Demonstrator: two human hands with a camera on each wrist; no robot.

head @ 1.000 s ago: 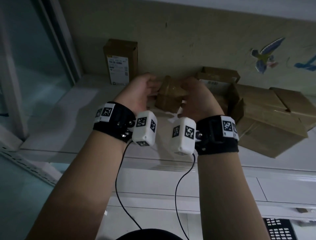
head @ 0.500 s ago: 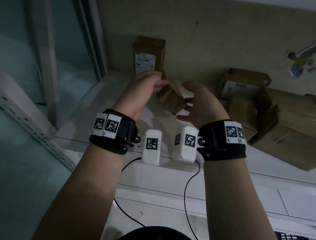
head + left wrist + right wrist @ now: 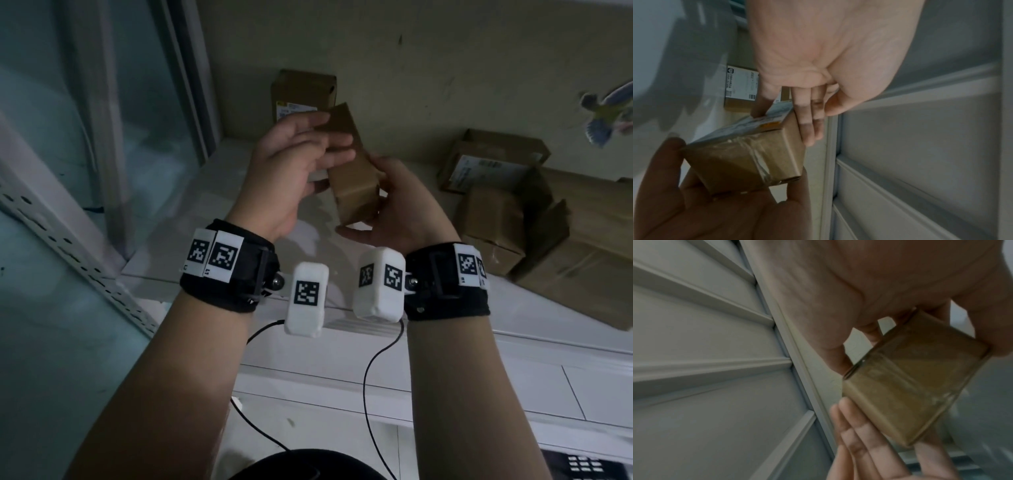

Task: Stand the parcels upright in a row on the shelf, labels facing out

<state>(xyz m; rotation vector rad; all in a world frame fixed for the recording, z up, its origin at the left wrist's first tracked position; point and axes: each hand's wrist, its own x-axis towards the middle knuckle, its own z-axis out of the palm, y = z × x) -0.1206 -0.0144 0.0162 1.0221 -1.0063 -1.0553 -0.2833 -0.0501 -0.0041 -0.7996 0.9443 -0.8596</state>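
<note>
Both hands hold a small brown parcel [image 3: 352,171] in the air above the white shelf [image 3: 219,192], tilted with its top leaning left. My left hand [image 3: 329,154] pinches its upper part, fingers nearly straight along the brown side. My right hand [image 3: 370,205] grips its lower taped end. In the left wrist view the parcel [image 3: 748,155] shows a white label on one long face, turned toward the left hand [image 3: 789,123]. The right wrist view shows its taped end [image 3: 910,382]. Another parcel [image 3: 303,96] stands upright at the back wall, label facing out.
A loose pile of brown parcels [image 3: 493,219] lies on the shelf at the right, one showing a white label [image 3: 486,171]. Glass and a perforated metal rail [image 3: 78,246] border the shelf on the left. The shelf's front edge [image 3: 342,318] runs under my wrists.
The small parcel has come up from the pile and moved left toward the standing parcel, turning more upright. My left fingers have spread flatter along it.
</note>
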